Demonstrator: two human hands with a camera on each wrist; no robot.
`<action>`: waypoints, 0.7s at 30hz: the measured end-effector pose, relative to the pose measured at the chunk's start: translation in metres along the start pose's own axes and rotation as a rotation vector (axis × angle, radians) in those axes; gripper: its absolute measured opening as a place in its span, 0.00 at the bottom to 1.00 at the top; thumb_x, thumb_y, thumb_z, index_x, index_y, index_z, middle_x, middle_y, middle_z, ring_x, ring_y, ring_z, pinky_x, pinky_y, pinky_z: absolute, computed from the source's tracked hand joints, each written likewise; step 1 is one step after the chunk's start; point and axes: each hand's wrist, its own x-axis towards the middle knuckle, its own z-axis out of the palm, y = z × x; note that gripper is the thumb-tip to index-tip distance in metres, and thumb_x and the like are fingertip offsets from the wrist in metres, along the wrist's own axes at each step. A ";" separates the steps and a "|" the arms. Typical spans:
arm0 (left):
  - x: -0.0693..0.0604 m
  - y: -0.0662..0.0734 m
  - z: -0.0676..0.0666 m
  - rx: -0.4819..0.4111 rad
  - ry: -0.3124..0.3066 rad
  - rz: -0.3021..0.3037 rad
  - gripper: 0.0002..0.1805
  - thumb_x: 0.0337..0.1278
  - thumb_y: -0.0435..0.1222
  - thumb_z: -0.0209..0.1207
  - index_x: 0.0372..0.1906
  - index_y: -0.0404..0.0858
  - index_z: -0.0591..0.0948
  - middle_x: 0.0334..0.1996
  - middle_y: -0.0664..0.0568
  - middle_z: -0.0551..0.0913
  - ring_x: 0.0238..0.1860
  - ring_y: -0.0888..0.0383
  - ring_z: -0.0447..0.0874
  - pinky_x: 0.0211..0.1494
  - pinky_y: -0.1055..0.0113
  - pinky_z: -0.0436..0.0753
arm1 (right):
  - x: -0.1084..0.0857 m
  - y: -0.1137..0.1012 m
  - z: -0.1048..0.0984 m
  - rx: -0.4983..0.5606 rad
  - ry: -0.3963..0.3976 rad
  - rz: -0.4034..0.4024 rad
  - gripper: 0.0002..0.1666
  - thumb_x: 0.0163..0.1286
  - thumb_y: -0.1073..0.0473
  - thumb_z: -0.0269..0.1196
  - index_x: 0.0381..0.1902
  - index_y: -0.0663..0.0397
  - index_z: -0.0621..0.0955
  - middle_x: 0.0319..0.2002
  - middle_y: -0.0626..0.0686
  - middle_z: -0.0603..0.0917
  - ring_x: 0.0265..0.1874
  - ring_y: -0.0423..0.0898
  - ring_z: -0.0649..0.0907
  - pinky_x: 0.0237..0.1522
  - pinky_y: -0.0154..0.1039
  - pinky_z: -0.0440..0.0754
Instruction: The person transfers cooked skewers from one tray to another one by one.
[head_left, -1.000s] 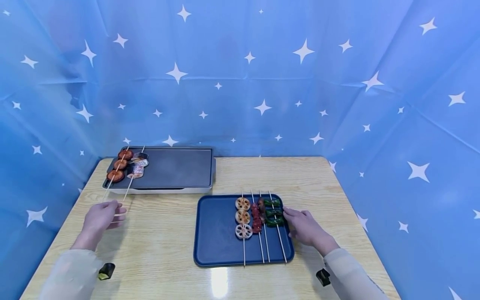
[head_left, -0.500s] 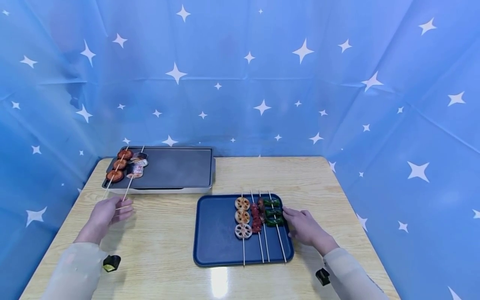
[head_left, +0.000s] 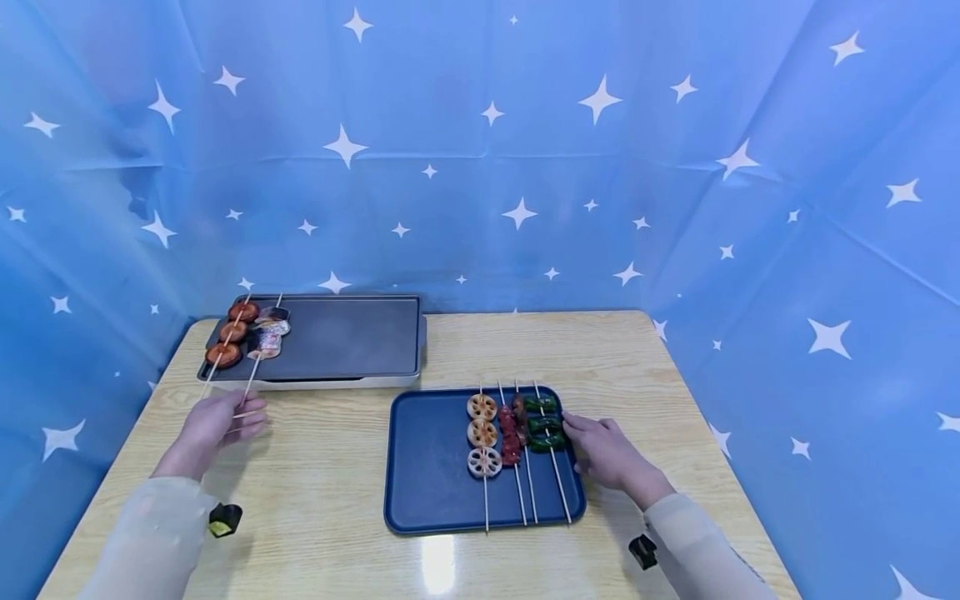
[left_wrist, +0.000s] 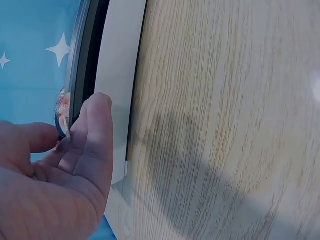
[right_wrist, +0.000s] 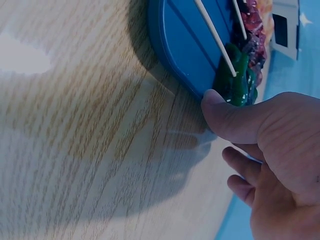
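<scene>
On the dark griddle (head_left: 352,337) at the back left lie a skewer of round brown pieces (head_left: 233,332) and a skewer of silvery, fish-like pieces (head_left: 264,340). My left hand (head_left: 213,425) is at the griddle's front edge, thumb and forefinger pinching the fish-like skewer's stick; its other fingers extend loosely. A blue tray (head_left: 431,467) holds skewers of lotus root slices (head_left: 482,433), red meat (head_left: 509,437), brownish meat (head_left: 521,408) and green peppers (head_left: 546,425). My right hand (head_left: 603,450) grips the tray's right rim, its thumb (right_wrist: 227,120) against the edge; the forefinger is mostly hidden in the right wrist view.
Both griddle and tray stand on a light wooden table (head_left: 322,492). A blue curtain (head_left: 480,208) with white stars closes off the back and sides. The griddle's white side (left_wrist: 117,65) rises beside my left fingers.
My left hand has shifted right, from near the brown-piece skewer's stick to the fish-like skewer's stick. My right hand stays at the tray rim. The head view has turned slightly.
</scene>
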 end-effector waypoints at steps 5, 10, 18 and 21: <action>0.005 0.001 0.001 0.029 -0.008 0.003 0.32 0.78 0.44 0.28 0.72 0.23 0.52 0.36 0.67 0.82 0.41 0.69 0.86 0.53 0.65 0.86 | 0.000 -0.001 0.000 0.006 -0.006 0.002 0.40 0.57 0.60 0.72 0.66 0.66 0.72 0.71 0.61 0.68 0.67 0.57 0.72 0.59 0.58 0.71; 0.009 0.002 -0.001 0.032 -0.009 -0.002 0.31 0.78 0.42 0.28 0.72 0.23 0.53 0.36 0.67 0.82 0.40 0.70 0.85 0.52 0.66 0.86 | 0.001 -0.002 0.000 0.016 -0.011 0.010 0.40 0.57 0.60 0.72 0.66 0.66 0.71 0.71 0.61 0.67 0.68 0.57 0.71 0.60 0.58 0.71; 0.009 0.005 -0.001 0.030 -0.020 -0.004 0.29 0.78 0.41 0.28 0.71 0.23 0.54 0.35 0.68 0.82 0.39 0.70 0.85 0.51 0.68 0.86 | 0.001 -0.003 -0.001 0.009 -0.004 0.014 0.40 0.58 0.59 0.72 0.66 0.65 0.72 0.71 0.61 0.68 0.67 0.57 0.72 0.60 0.58 0.72; 0.011 0.005 -0.001 0.036 -0.039 -0.001 0.30 0.78 0.40 0.27 0.72 0.23 0.52 0.35 0.69 0.81 0.41 0.70 0.85 0.52 0.67 0.86 | 0.000 -0.002 -0.001 0.008 -0.008 0.017 0.40 0.57 0.59 0.72 0.66 0.65 0.72 0.71 0.61 0.68 0.67 0.57 0.72 0.59 0.57 0.72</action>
